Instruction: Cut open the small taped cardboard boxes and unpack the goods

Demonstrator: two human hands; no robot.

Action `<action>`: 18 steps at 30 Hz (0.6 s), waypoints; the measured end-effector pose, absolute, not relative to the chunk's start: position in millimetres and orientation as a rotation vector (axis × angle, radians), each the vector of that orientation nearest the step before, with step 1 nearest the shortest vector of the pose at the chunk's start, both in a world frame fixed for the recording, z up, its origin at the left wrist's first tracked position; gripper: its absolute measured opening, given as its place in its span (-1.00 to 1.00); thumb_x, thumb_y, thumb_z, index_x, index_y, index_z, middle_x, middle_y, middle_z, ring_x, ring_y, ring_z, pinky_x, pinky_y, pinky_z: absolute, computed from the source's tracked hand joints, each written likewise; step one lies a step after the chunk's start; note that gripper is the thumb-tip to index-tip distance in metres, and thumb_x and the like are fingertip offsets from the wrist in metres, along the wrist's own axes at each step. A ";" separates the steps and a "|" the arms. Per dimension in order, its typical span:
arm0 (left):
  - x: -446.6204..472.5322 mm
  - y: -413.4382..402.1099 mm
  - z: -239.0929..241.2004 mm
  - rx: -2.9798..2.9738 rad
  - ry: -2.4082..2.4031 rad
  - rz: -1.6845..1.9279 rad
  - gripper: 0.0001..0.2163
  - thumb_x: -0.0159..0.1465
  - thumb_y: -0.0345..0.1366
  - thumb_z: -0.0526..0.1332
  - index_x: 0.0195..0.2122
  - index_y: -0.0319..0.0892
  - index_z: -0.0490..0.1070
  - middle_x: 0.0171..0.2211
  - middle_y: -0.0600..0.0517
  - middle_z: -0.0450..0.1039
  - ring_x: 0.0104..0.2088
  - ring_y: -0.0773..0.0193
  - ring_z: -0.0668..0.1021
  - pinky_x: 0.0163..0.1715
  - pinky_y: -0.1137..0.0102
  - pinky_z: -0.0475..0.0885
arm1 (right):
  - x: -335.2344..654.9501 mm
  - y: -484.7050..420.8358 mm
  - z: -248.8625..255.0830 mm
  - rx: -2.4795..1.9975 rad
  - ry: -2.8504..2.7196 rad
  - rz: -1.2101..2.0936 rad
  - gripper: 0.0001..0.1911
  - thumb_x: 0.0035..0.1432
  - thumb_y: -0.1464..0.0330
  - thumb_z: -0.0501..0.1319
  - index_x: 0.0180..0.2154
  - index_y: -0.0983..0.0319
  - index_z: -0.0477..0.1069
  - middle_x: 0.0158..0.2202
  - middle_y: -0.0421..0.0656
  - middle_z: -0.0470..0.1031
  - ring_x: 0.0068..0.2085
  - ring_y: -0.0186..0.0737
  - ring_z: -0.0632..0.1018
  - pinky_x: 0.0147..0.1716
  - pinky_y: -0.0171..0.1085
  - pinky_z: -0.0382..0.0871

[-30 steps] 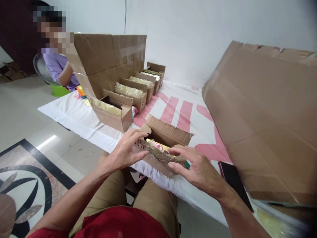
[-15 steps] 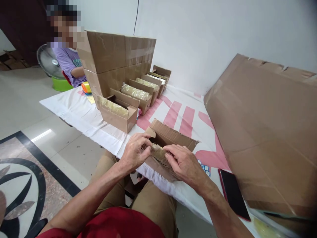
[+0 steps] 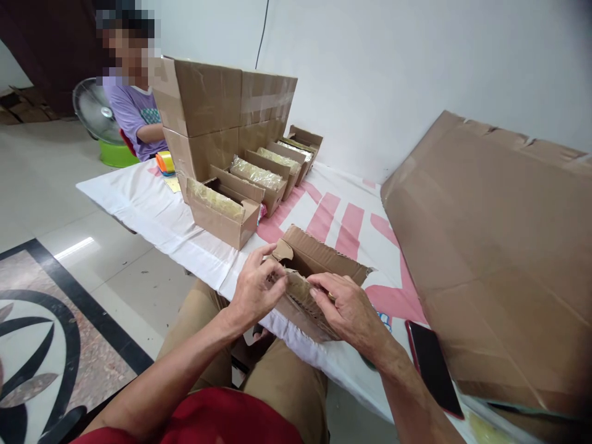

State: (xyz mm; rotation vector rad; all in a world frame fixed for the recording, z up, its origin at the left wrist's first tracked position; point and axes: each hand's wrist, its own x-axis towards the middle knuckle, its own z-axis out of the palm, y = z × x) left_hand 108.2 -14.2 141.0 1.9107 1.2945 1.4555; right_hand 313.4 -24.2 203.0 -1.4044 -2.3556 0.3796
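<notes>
At the near edge of the table (image 3: 161,206), the open box (image 3: 300,313) is set between the two hands. Its near flap (image 3: 300,290) appears to be pinched between the thumb and forefinger of the right hand (image 3: 349,302); the fingers of the left hand (image 3: 258,288) are curled at the flap's other end, but whether anything is gripped there cannot be told. Being so near the edge, the box could be tipped by an uneven pull, and the flap could be torn if tugged hard at one end. The phone (image 3: 435,367) could be knocked by the right forearm. The box's contents are hidden; a blue thing (image 3: 385,320) is mostly covered by the right wrist.
</notes>
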 end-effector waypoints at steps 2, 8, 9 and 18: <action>107.2 -10.8 139.9 1.803 1.252 1.442 -0.94 0.22 -0.41 0.29 -0.39 -0.14 0.52 0.09 -0.16 0.52 0.21 -0.02 0.53 0.16 0.09 0.47 | 312.9 -25.1 204.4 -1.401 -2.359 0.412 -0.77 0.36 0.38 0.07 -0.15 0.15 0.50 -0.16 -0.13 0.67 -0.12 -0.10 0.62 -0.12 -0.12 0.32; 97.6 -5.0 143.0 1.633 1.156 1.374 -0.94 0.18 -0.41 0.32 -0.44 -0.16 0.53 -0.05 -0.15 0.60 0.16 -0.02 0.57 0.03 0.17 0.53 | 313.9 -22.5 203.5 -1.424 -2.326 0.509 -0.76 0.36 0.37 0.06 -0.18 0.15 0.51 -0.14 -0.15 0.67 -0.10 -0.09 0.61 -0.08 -0.10 0.31; 97.5 -5.1 143.3 1.637 1.145 1.370 -0.93 0.17 -0.41 0.32 -0.45 -0.17 0.52 -0.03 -0.16 0.60 0.16 -0.02 0.57 0.02 0.18 0.53 | 314.3 -22.0 203.0 -1.424 -2.320 0.515 -0.76 0.36 0.37 0.06 -0.18 0.14 0.51 -0.14 -0.15 0.68 -0.10 -0.09 0.61 -0.08 -0.10 0.31; 104.9 -8.1 140.8 1.718 1.098 1.397 -0.98 0.24 -0.35 0.31 -0.31 -0.15 0.54 0.06 -0.20 0.53 0.23 -0.04 0.52 0.03 0.16 0.53 | 316.1 -24.1 202.0 -1.342 -2.340 0.419 -0.76 0.34 0.38 0.09 -0.17 0.15 0.54 -0.21 -0.14 0.67 -0.18 -0.12 0.61 -0.15 -0.13 0.37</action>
